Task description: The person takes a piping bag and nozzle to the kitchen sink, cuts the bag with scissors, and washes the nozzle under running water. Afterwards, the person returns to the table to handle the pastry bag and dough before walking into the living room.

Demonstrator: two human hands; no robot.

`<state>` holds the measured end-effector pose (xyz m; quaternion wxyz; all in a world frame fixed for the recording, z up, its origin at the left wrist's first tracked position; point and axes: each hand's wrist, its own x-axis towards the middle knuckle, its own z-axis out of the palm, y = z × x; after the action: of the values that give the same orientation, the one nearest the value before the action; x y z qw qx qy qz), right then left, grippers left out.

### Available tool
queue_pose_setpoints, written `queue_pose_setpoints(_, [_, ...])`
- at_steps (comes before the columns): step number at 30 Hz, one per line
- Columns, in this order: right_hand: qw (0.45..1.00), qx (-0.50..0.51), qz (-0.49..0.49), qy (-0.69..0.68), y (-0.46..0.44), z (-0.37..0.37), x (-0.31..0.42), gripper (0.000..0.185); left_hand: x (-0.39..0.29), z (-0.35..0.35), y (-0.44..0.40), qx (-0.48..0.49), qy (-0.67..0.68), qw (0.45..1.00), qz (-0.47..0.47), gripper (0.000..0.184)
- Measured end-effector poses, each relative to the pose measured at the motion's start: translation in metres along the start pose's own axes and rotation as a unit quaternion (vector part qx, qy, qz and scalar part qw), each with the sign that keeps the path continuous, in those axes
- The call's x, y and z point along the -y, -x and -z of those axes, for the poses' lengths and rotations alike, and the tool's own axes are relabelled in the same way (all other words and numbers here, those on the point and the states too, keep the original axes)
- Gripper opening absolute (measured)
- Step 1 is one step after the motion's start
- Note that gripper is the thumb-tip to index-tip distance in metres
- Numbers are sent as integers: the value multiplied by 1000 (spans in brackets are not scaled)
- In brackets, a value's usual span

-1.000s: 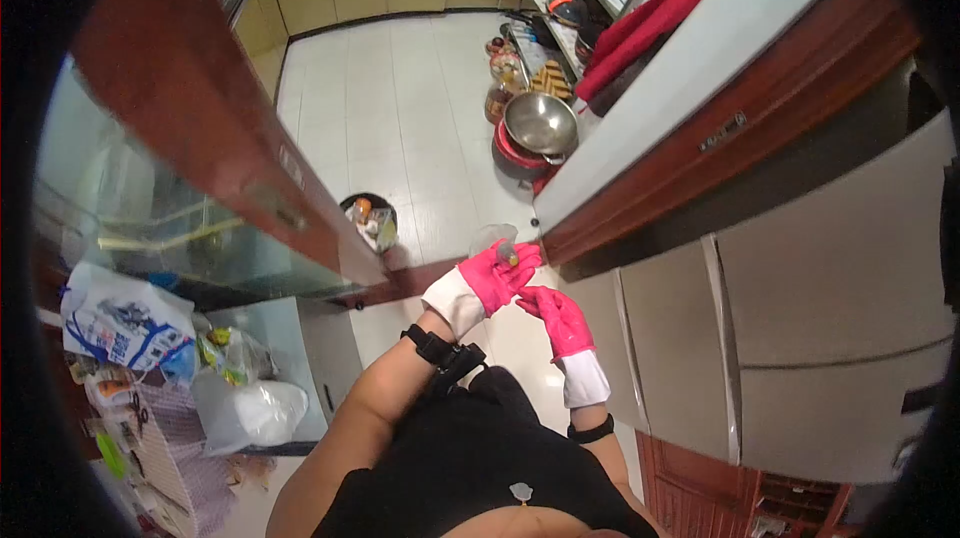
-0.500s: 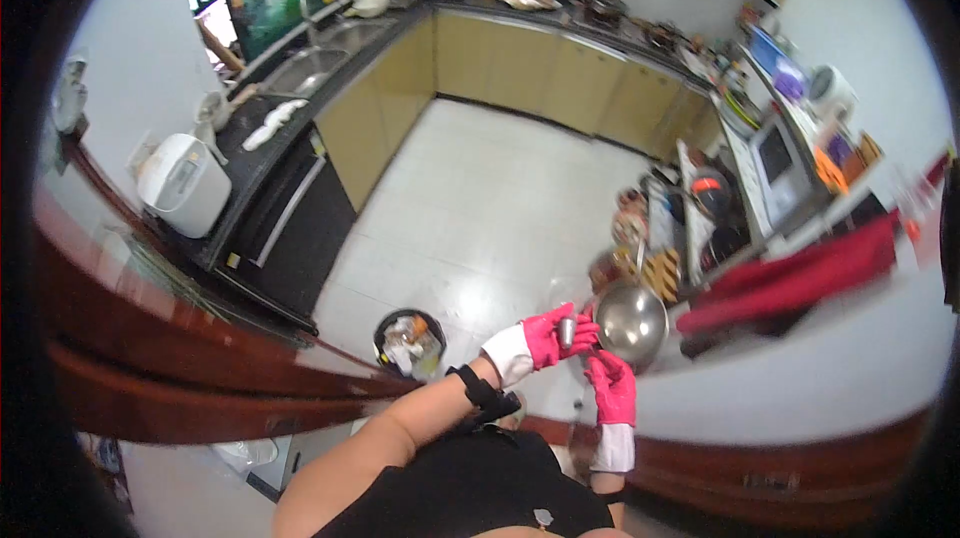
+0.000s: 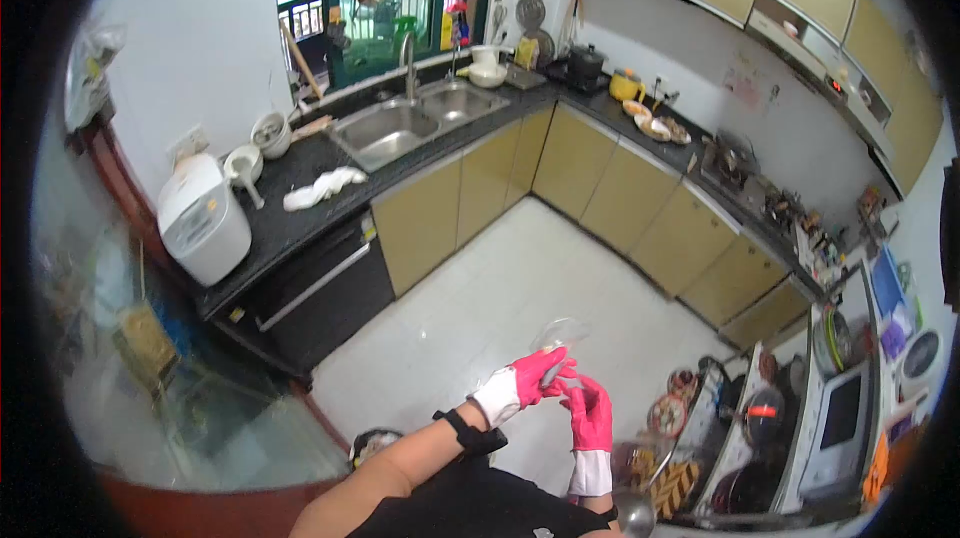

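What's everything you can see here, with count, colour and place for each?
Clear round-rimmed object: one, transparent, lower middle
L-shaped countertop: one, black, along two walls
Double-basin metal sink: one, silver, in countertop's left run
Boxy rice cooker: one, white, countertop's left end
Crumpled cloth: one, white, between rice cooker and sink
Round pot: one, yellow, back countertop
Boxy microwave: one, pale with dark door, right side
Flat cupboards: several, olive-yellow, below countertop
Smaller shelf items: many, mixed colours, right; too small to count
Gloved left hand: one, pink with white cuff, at the clear object
Gloved right hand: one, pink with white cuff, beside the left hand
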<state>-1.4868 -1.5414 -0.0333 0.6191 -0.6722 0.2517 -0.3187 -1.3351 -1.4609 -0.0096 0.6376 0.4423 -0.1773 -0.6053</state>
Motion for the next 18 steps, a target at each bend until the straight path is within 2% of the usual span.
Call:
queue_pose_setpoints(1, [998,-2,-61,-19,-28,1,-7,32,-21,19,-25,2,2,1000,-8,40])
queue_pose_setpoints(3, [996,-5,-89,-27,-76,-2,2,27,-55,52,-60,-44,89,994,-47,40])
queue_pose_setpoints(4, [999,23,-45,6,-102,1,2,25,-73,62,-66,-67,101,988,-95,40])
queue_pose_setpoints(5, [998,51,4,36,-130,4,1,24,-98,71,-68,-69,97,988,-98,40])
queue_pose_setpoints(6, [992,44,13,117,-154,14,-5,24,-119,83,-70,-94,79,985,-123,39])
queue_pose_setpoints(9, [995,46,1,92,-225,44,-9,25,-186,115,-57,-166,-51,967,-185,37])
queue_pose_setpoints(10, [996,24,-34,81,-249,60,-16,25,-196,137,-51,-126,-141,949,-252,39])
queue_pose_setpoints(11, [996,9,-41,79,-270,84,-26,27,-203,161,-58,-182,-156,939,-245,36])
queue_pose_setpoints(12, [986,28,-74,145,-299,116,-37,30,-221,181,-61,-224,-68,954,-187,34])
queue_pose_setpoints(13, [984,47,-69,157,-329,148,-44,32,-235,200,-61,-279,-34,946,-162,32])
queue_pose_setpoints(14, [984,18,-76,160,-356,171,-39,29,-243,219,-61,-312,-44,928,-199,29])
queue_pose_setpoints(15, [986,-2,-74,146,-391,194,-32,27,-234,252,-65,-350,-76,888,-288,33])
queue_pose_setpoints(16, [989,-16,-37,140,-431,219,-30,28,-257,264,-61,-382,10,901,-207,52])
queue_pose_setpoints(17, [989,-68,-24,132,-469,226,-14,28,-262,280,-69,-475,7,849,-231,72])
queue_pose_setpoints(18, [984,-75,-7,163,-515,228,8,27,-276,286,-72,-522,25,822,-225,78])
